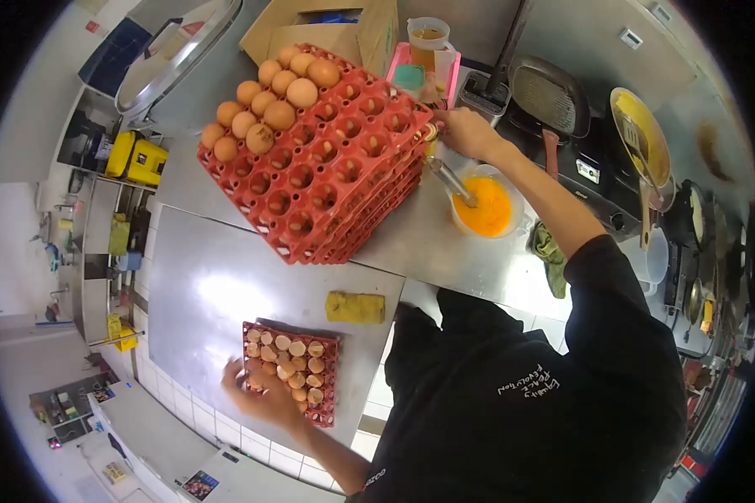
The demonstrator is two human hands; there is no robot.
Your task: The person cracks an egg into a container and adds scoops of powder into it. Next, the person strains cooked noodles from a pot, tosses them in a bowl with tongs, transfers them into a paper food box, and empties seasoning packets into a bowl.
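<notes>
My left hand (262, 397) hovers at the edge of a small red egg tray (330, 377), fingers apart and holding nothing visible. Cracked, emptied eggshells (297, 365) fill much of that tray. My right hand (466, 132) curls closed at the corner of a tall stack of red egg trays (344, 176); what its fingers grip is mostly hidden, with only a pale yellowish bit showing. Below that hand, a metal shaft (451, 180) leans into a bowl of beaten egg (483, 206). Whole brown eggs (278, 115) sit along the far-left side of the stack's top tray.
A folded yellow-green cloth (355, 308) lies on the steel table (201, 268), and a green cloth (550, 261) hangs by the counter edge. Pans (550, 96) stand on the cooker at right. Behind are a cardboard box (310, 29) and a jug (428, 38).
</notes>
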